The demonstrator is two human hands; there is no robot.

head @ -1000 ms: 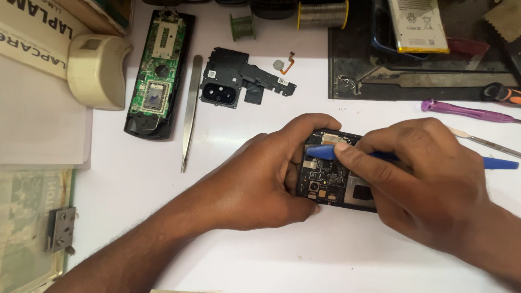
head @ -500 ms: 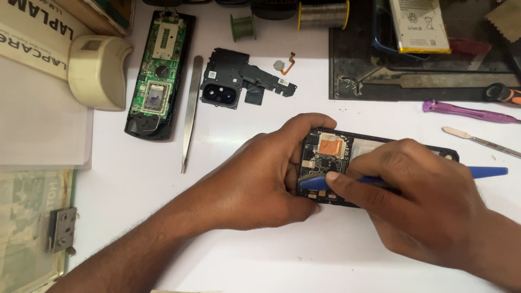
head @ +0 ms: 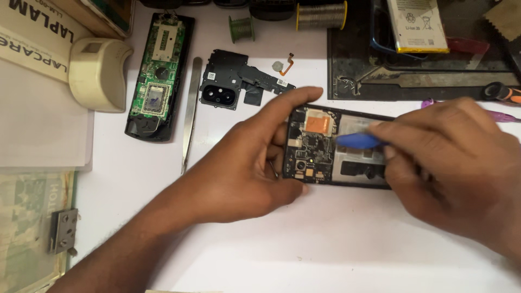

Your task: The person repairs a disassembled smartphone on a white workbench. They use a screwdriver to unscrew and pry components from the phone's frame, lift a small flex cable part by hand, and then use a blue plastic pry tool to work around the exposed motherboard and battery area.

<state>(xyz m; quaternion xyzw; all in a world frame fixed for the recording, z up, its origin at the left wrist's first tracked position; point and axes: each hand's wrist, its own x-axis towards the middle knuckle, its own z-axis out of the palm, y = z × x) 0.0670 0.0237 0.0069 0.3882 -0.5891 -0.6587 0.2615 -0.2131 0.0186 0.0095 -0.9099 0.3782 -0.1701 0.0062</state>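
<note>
Blue plastic pry tool (head: 358,141) pinched in right hand (head: 450,173), tip over opened phone (head: 325,149). Phone flat on table (head: 325,244), long axis left-right between hands. Left hand (head: 244,173) clamped around its left end, thumb below, fingers above.

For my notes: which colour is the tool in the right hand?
Blue; the pry tool shows best in the head view.

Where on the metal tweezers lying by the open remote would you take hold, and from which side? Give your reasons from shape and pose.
Probably the wide upper half of the tweezers, pinched across the flat blades from above. They lie flat on the white table, tips pointing toward the person. The open remote crowds one side, so approach from the camera-cover side.
</note>
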